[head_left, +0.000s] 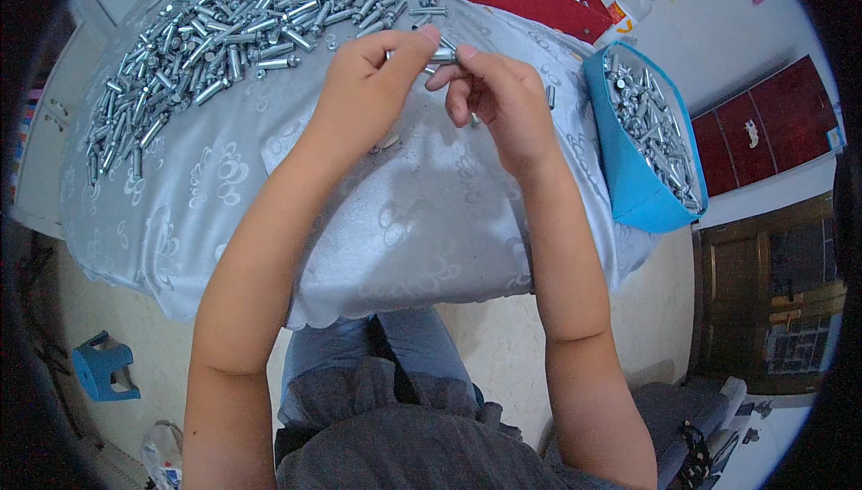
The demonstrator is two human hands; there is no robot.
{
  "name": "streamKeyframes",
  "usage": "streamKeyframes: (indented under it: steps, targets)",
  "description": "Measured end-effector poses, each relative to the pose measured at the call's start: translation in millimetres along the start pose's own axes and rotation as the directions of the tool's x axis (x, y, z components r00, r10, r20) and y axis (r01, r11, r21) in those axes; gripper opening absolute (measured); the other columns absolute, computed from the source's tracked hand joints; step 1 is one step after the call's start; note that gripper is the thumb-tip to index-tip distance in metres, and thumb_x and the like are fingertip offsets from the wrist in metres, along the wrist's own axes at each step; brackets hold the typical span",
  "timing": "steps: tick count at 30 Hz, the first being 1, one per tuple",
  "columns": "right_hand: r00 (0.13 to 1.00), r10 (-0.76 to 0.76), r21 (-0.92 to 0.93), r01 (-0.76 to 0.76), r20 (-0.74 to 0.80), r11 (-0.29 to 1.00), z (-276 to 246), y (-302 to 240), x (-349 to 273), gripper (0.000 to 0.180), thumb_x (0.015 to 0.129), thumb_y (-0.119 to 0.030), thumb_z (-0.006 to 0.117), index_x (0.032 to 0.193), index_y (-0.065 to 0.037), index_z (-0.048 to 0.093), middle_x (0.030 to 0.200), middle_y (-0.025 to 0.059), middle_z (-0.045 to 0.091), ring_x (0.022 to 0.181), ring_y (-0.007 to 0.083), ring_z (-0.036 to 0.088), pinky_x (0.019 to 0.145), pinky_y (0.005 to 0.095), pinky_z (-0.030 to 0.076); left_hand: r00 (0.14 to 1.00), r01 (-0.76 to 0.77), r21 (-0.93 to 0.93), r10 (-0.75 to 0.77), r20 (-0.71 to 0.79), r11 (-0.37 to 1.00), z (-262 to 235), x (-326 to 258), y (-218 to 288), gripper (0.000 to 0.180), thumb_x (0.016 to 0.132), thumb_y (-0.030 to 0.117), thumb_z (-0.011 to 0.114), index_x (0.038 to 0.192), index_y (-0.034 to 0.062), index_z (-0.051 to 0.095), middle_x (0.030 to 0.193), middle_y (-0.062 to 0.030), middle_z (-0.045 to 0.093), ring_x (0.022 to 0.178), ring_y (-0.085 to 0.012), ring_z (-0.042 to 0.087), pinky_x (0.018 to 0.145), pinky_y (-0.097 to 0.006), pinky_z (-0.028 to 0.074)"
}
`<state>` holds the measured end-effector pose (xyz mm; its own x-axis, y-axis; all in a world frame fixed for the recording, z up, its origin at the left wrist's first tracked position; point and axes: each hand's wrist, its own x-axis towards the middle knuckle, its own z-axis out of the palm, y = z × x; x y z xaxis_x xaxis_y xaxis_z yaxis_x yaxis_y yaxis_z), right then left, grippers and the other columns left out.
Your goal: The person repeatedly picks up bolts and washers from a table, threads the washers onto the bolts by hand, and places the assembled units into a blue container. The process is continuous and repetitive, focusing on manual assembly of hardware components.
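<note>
Over the middle of the table, my left hand (pixel 366 90) and my right hand (pixel 505 99) meet with their fingertips close together. Between them is a shiny metal expansion bolt (pixel 444 56), pinched from the left by my left thumb and fingers and from the right by my right thumb and forefinger. My fingers cover part of it. Just beyond and to the left spreads a big heap of similar expansion bolts (pixel 238 36). A few small metal pieces lie on the cloth under and beside my hands.
A silvery patterned cloth (pixel 180 220) covers the table. To the right stands a blue bin (pixel 651 207) filled with bolts. A red box (pixel 530 7) with more bolts sits at the back, beside a white bottle (pixel 637 3). A blue stool (pixel 101 369) is on the floor at left.
</note>
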<state>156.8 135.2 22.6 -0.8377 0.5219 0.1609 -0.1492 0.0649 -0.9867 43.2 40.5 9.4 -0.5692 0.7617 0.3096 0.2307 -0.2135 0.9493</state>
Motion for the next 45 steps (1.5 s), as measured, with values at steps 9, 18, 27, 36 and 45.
streamKeyframes:
  steps: [9, 18, 27, 36, 45]
  targets:
    - [0.975, -0.198, -0.357, 0.15, -0.101, 0.922, -9, 7, 3, 0.023, 0.078, -0.024, 0.058, 0.076, -0.001, 0.063, 0.057, 0.001, 0.054, 0.053, 0.0063, 0.047, 0.049, 0.02, 0.038, 0.872, 0.286, -0.418, -0.415, -0.259, 0.862, -26, 15, 2, 0.032, 0.081, 0.032, 0.04, 0.055, 0.0172, 0.027, 0.052, 0.0053, 0.024, 0.044, -0.0076, 0.024, 0.043, -0.024, 0.021]
    - [0.833, -0.488, -0.789, 0.108, -0.26, 0.605, -56, 25, 19, 0.018, 0.072, -0.015, 0.058, 0.084, -0.003, 0.063, 0.074, 0.0122, 0.061, 0.068, 0.0223, 0.058, 0.065, 0.0304, 0.045, 0.876, 0.228, -0.483, -0.395, -0.277, 0.845, -31, 17, 0, 0.03, 0.08, 0.032, 0.042, 0.057, 0.0168, 0.03, 0.053, 0.005, 0.023, 0.045, -0.0076, 0.022, 0.043, -0.024, 0.02]
    - [0.883, -0.183, -0.796, -0.278, -0.432, 0.537, -102, 29, 14, 0.017, 0.073, -0.014, 0.056, 0.085, -0.006, 0.065, 0.082, 0.0164, 0.061, 0.079, 0.0286, 0.06, 0.072, 0.0341, 0.045, 0.862, 0.259, -0.483, -0.426, -0.274, 0.836, -26, 18, -1, 0.03, 0.081, 0.032, 0.042, 0.058, 0.0164, 0.03, 0.053, 0.0047, 0.023, 0.045, -0.0074, 0.023, 0.042, -0.024, 0.02]
    - [0.783, -0.448, -0.757, -0.043, -0.431, 0.652, -93, 21, 19, 0.017, 0.074, -0.012, 0.054, 0.087, -0.004, 0.063, 0.082, 0.0145, 0.062, 0.076, 0.025, 0.059, 0.071, 0.033, 0.045, 0.873, 0.245, -0.489, -0.41, -0.265, 0.837, -31, 18, -4, 0.029, 0.081, 0.032, 0.043, 0.059, 0.0165, 0.033, 0.054, 0.005, 0.026, 0.046, -0.0068, 0.024, 0.042, -0.022, 0.022]
    - [0.956, -0.292, -0.8, 0.203, 0.037, 0.564, -49, 30, 20, 0.021, 0.08, -0.01, 0.047, 0.096, -0.004, 0.059, 0.093, 0.0176, 0.058, 0.088, 0.0307, 0.055, 0.078, 0.0359, 0.042, 0.868, 0.223, -0.668, -0.457, -0.196, 0.71, -40, 20, -6, 0.031, 0.085, 0.03, 0.037, 0.059, 0.0156, 0.03, 0.053, 0.0049, 0.021, 0.045, -0.0075, 0.02, 0.042, -0.024, 0.019]
